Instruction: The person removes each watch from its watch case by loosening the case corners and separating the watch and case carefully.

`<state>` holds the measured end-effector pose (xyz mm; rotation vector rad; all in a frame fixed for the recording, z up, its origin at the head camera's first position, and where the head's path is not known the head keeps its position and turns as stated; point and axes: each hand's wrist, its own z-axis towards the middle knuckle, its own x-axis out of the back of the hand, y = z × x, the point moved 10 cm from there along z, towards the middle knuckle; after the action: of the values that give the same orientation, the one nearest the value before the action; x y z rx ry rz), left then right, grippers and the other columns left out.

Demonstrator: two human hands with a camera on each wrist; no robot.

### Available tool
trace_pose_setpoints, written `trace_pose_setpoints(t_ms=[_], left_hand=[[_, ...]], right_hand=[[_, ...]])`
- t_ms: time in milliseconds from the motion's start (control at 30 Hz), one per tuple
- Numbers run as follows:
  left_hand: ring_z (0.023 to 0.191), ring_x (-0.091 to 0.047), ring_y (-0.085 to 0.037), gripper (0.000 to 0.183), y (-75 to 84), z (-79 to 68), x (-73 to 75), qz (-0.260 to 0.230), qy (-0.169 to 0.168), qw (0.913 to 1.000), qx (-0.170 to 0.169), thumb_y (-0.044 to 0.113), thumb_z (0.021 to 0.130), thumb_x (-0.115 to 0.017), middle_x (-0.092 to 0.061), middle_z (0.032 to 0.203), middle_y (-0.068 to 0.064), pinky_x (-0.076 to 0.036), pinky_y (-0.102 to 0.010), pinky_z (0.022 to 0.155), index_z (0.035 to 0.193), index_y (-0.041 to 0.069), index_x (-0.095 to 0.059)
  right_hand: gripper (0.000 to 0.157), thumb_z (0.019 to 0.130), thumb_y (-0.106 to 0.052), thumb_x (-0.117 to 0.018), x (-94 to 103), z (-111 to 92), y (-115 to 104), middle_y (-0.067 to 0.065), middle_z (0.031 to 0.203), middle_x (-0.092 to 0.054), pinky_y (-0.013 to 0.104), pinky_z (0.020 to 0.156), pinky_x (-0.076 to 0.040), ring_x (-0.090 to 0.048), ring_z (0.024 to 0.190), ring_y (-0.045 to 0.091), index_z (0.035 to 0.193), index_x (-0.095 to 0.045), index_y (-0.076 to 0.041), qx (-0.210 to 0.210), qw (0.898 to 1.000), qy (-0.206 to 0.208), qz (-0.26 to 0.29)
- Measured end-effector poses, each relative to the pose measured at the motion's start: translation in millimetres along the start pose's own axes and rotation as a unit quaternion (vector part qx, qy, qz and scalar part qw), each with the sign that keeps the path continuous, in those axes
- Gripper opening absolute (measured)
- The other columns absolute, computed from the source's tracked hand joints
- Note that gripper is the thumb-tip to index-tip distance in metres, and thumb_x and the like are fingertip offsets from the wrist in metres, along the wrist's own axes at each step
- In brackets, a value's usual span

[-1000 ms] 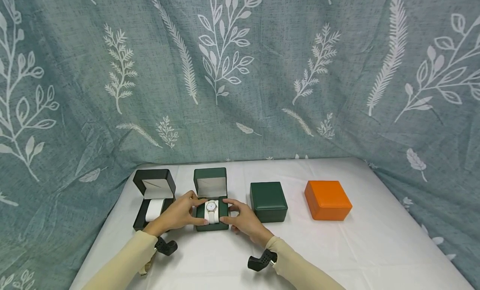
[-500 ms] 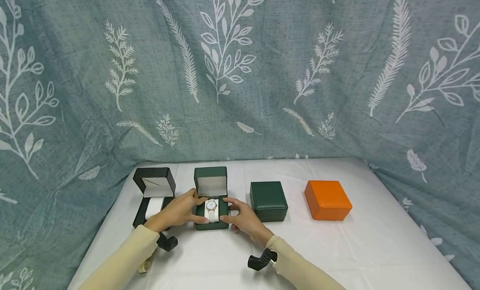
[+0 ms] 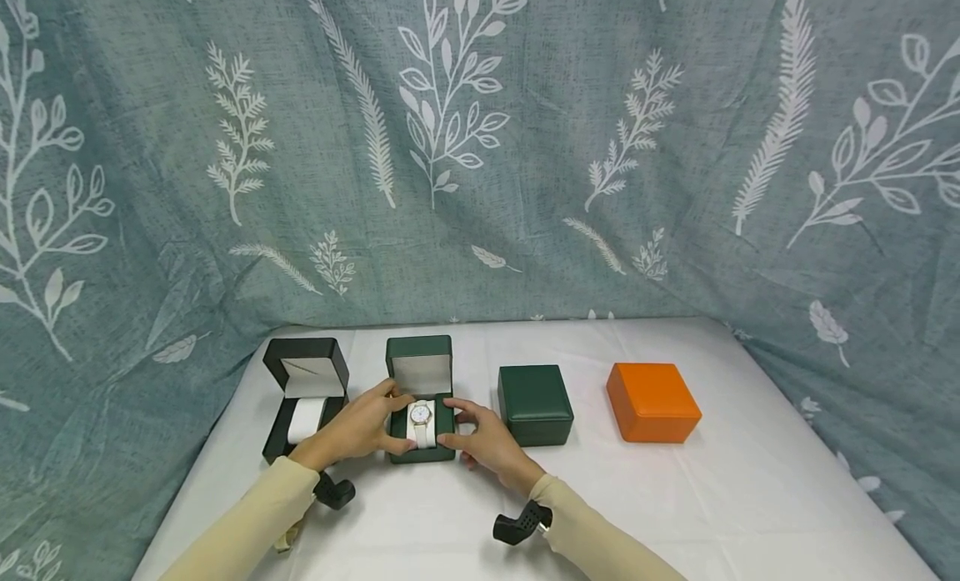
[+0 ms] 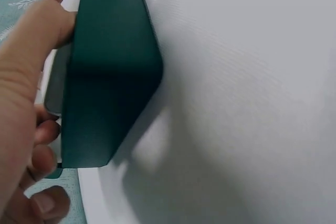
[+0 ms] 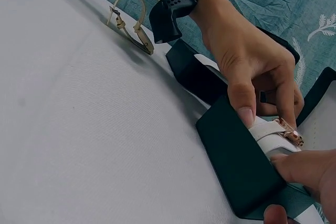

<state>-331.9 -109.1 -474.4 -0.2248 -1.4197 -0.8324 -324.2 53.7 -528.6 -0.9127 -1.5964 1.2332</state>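
A white-strapped wristwatch (image 3: 421, 413) with a round dial sits on a white cushion (image 5: 276, 143) in the open green watch box (image 3: 422, 457). My left hand (image 3: 360, 427) holds the cushion's left side, thumb at the near end and forefinger at the far end. From the right, my right hand (image 3: 487, 439) holds it with thumb and forefinger spread the same way. In the right wrist view the left thumb presses beside the strap. The green box wall hides part of the left fingers in the left wrist view.
An open black watch box (image 3: 307, 368) with a white cushion stands left. Right of the hands are a closed green box (image 3: 536, 404) and a closed orange box (image 3: 654, 402). A beige-strapped watch (image 5: 137, 38) lies on the white tablecloth (image 3: 420, 531) near the left forearm.
The head view shifts slightly. Both hands, the watch and the boxes keep their places.
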Motion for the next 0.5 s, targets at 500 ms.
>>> trace_pose_setpoints(t_ms=[500], left_hand=[[0.107,-0.066,-0.016,0.07,1.3,1.1,0.7,-0.054,0.03,0.9981,-0.006,0.032,0.078,-0.09,-0.07,0.128,-0.009,-0.055,-0.038,0.088,0.136,0.001,-0.065]], right_hand=[[0.065,0.09,-0.019,-0.082,0.5,-1.7,-0.7,0.018,0.138,-0.053,0.031,0.051,-0.046,-0.051,0.057,0.016,0.149,-0.056,-0.021,0.008,1.0,-0.001,0.006]])
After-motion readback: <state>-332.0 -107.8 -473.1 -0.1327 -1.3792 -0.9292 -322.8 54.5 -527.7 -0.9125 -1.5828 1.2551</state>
